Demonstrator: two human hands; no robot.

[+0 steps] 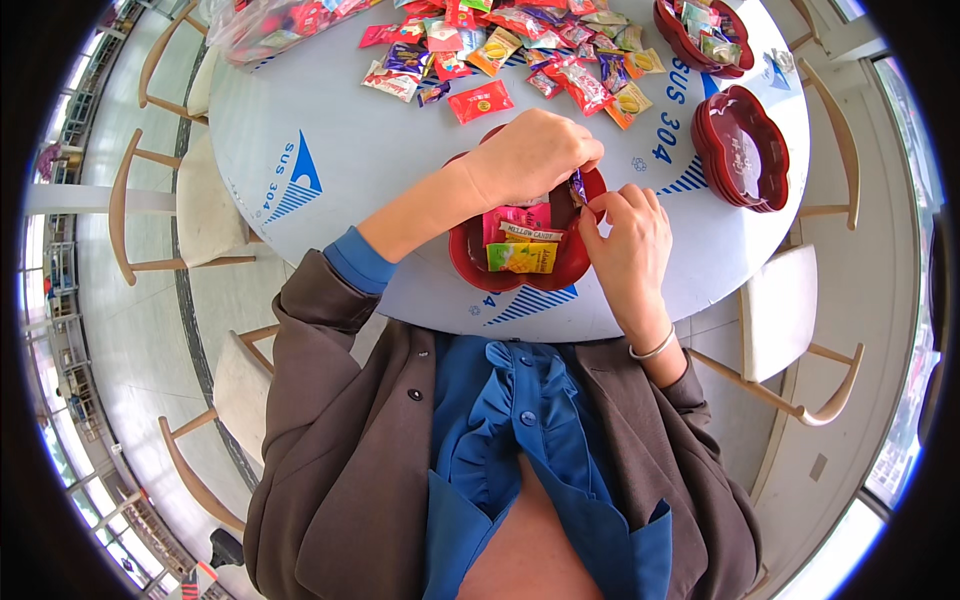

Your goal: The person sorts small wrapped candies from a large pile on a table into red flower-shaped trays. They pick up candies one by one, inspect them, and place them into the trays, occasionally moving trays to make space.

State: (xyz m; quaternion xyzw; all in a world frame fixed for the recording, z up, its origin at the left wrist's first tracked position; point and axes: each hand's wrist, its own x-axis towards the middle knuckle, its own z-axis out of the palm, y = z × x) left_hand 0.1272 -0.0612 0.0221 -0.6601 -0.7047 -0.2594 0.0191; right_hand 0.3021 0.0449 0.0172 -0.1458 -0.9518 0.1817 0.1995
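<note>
A dark red flower-shaped bowl point(465, 259) stands on the table before me. Several wrapped candies lie in it, among them a pink packet point(495, 223), a slim white "Mellow Candy" packet point(531, 232) and a yellow-green packet point(521, 258) with mango pictures. Over the bowl's far right part is a small purple-wrapped candy point(577, 186). My left hand point(532, 154) reaches across the bowl and has its fingertips on the upper end of that candy. The thumb and forefinger of my right hand point(634, 236) pinch at its lower end, by the bowl's right rim.
A pile of mixed wrapped candies point(517, 45) covers the far side of the round metal-topped table point(360, 142). A clear plastic bag point(277, 30) of candies is far left. Stacked red bowls point(739, 150) and a candy-filled bowl point(709, 45) stand right. Wooden chairs point(784, 315) surround the table.
</note>
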